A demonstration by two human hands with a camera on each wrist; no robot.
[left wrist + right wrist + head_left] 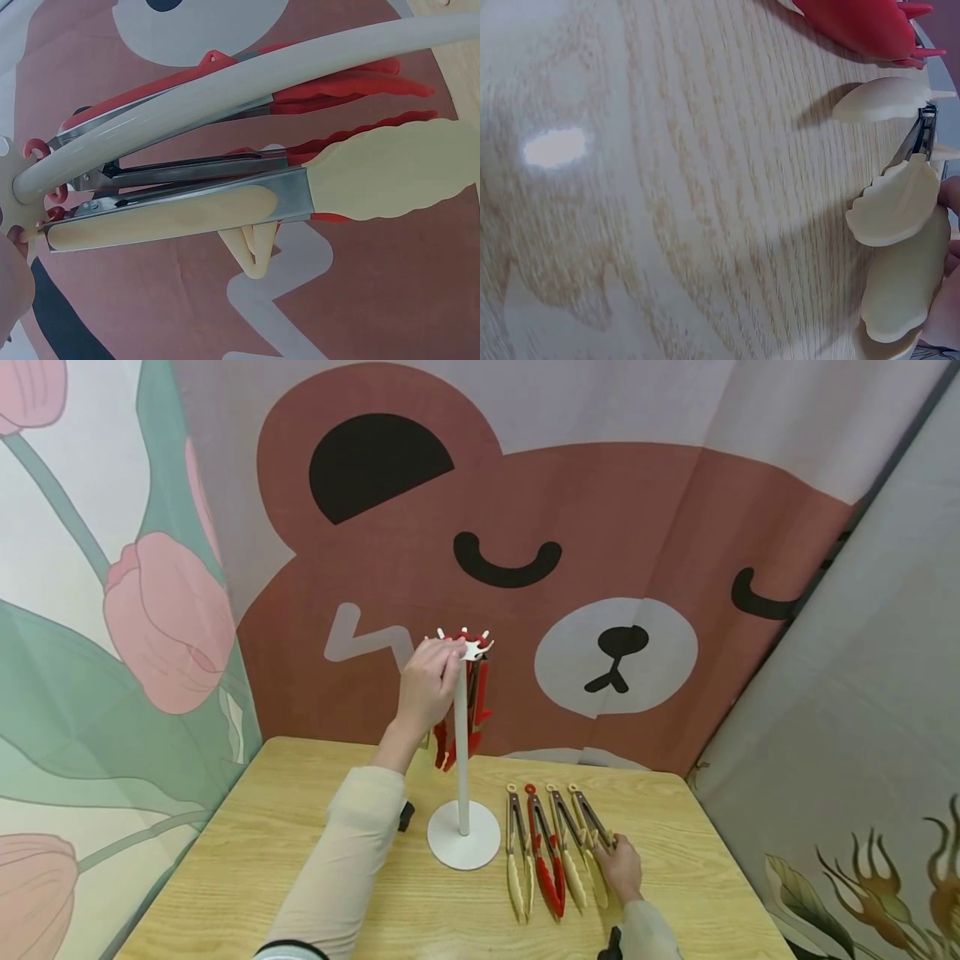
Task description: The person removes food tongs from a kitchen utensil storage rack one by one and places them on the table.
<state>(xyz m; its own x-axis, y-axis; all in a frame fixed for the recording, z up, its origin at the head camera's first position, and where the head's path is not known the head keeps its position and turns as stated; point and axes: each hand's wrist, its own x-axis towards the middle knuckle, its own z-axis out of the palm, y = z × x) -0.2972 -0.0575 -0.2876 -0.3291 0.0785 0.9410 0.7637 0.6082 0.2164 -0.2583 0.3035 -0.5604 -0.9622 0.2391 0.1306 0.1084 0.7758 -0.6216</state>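
Observation:
At the top of a white stand (462, 760), my left hand (431, 681) pinches the ring end of a pair of cream-tipped tongs (172, 217), beside the hooks; its fingers partly cover that ring. Red tongs (337, 90) hang from the same rack, close behind the pole. Low on the right, my right hand (621, 867) grips the rightmost cream-tipped tongs (588, 814) of a row on the table. In the right wrist view, fingers (950, 196) show at the edge, next to the cream scalloped heads (904, 281).
Left of the right hand lie another cream pair (562, 827), red tongs (546, 860) and a further cream pair (517, 860), side by side. The stand's round base (442, 847) rests on the wooden table (225, 860). A curtain with a printed bear (600, 527) hangs behind.

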